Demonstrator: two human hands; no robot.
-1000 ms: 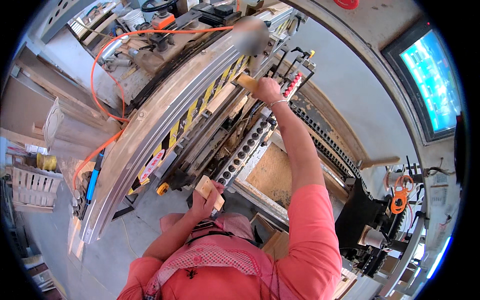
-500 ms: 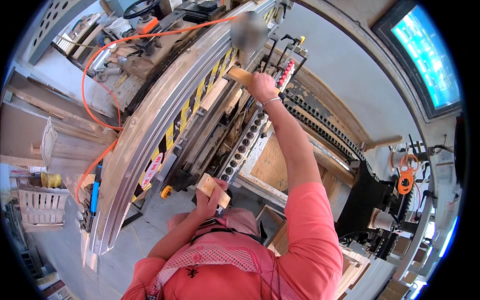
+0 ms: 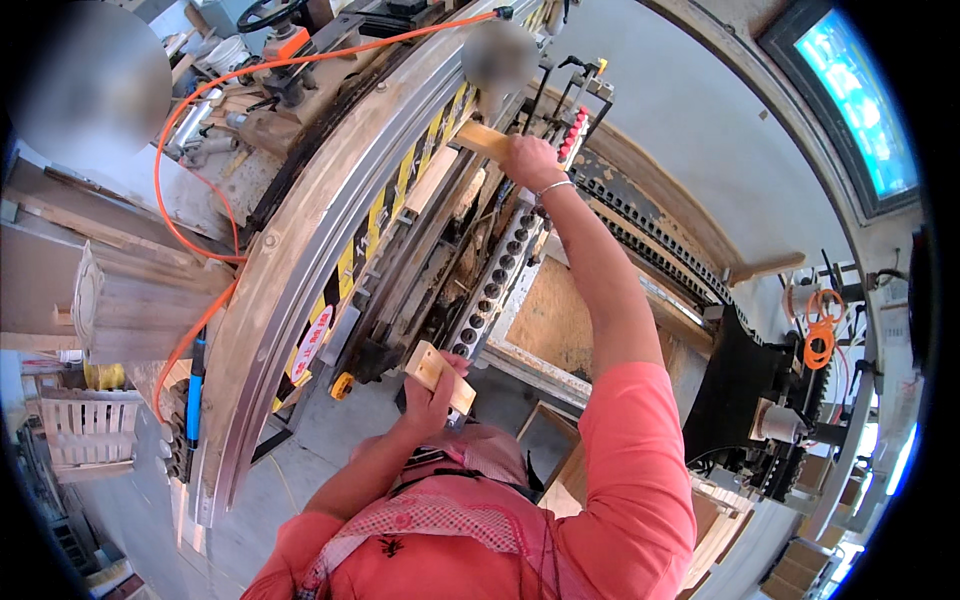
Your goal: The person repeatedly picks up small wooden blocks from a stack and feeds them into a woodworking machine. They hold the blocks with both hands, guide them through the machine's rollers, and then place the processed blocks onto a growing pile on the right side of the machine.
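Close to my body, my left hand (image 3: 431,400) is closed round a short pale wooden block (image 3: 427,364) with small dark holes or marks near its upper end. My right arm reaches far ahead over the machine. At its end my right hand (image 3: 532,163) grips a wooden strip (image 3: 484,140), whose far end lies by the yellow-and-black striped edge (image 3: 403,184) of the machine. Beside that edge, below the strip, rests another pale wood piece (image 3: 432,180). A long rail with a row of round dark holes (image 3: 492,290) runs between my two hands.
A curved metal-edged beam (image 3: 300,220) bounds the machine on the left, with an orange hose (image 3: 160,190) looping over it. Black toothed chains (image 3: 650,230) lie to the right. A lit screen (image 3: 855,100) hangs at upper right. Orange-handled scissors (image 3: 820,330) hang at right.
The view has shifted slightly. Both hands keep hold of their wooden pieces, and the right hand with its strip stays near the striped edge.
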